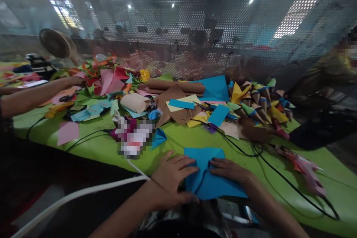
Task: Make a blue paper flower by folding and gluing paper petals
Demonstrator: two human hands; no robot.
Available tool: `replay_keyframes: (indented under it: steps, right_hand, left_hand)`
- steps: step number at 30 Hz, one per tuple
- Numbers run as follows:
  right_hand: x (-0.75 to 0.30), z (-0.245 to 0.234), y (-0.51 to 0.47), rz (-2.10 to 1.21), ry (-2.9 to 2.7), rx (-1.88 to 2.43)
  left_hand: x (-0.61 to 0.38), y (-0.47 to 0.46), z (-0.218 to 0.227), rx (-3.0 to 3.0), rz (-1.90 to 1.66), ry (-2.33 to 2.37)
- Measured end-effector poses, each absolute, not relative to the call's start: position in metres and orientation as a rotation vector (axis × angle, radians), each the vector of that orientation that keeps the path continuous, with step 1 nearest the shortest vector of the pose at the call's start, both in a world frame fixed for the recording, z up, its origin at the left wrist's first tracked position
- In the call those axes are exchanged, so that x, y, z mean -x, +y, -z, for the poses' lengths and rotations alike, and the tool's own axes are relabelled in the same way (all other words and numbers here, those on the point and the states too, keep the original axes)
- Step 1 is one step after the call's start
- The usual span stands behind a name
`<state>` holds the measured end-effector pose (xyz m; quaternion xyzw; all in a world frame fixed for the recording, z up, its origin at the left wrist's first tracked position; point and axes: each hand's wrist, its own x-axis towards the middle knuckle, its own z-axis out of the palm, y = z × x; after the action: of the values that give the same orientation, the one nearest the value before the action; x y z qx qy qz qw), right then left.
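Note:
A sheet of blue paper point(214, 186) lies at the near edge of the green table, with a fold or crease running down its middle. On its left side my left hand point(174, 174) rests with fingers stretched over the paper and the thumb near its lower edge. My right hand point(230, 169) lies flat across the upper right part, its fingers pointing inward. Both hands are open and press on the sheet. Just beyond my left hand is a small folded blue piece point(158, 138).
Loose colored paper and brown paper point(177, 98) cover the back of the green table point(173, 134). Paper cones point(255, 100) are heaped at back right. A pink glue gun point(308, 174) with a black cord lies right. A white cable point(83, 190) crosses lower left. Another person's arm point(41, 93) reaches in.

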<state>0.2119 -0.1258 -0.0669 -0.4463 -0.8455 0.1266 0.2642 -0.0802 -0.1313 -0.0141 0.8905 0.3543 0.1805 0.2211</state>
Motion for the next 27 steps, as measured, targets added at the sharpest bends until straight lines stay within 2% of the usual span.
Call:
replay_keyframes:
  steps: [13, 20, 27]
  right_hand:
    - [-0.234, 0.025, -0.143, -0.66, -2.336, 1.177]
    - [-0.228, 0.022, -0.136, -0.656, -2.067, 1.448]
    - [-0.217, 0.033, -0.121, -0.404, -1.979, 1.68]
  left_hand:
    - [0.077, -0.132, 0.025, -2.577, -0.377, 0.832]
    - [0.054, -0.13, 0.033, -2.297, -0.715, 1.241]
    - [0.039, -0.12, 0.042, -2.06, -0.769, 1.735]
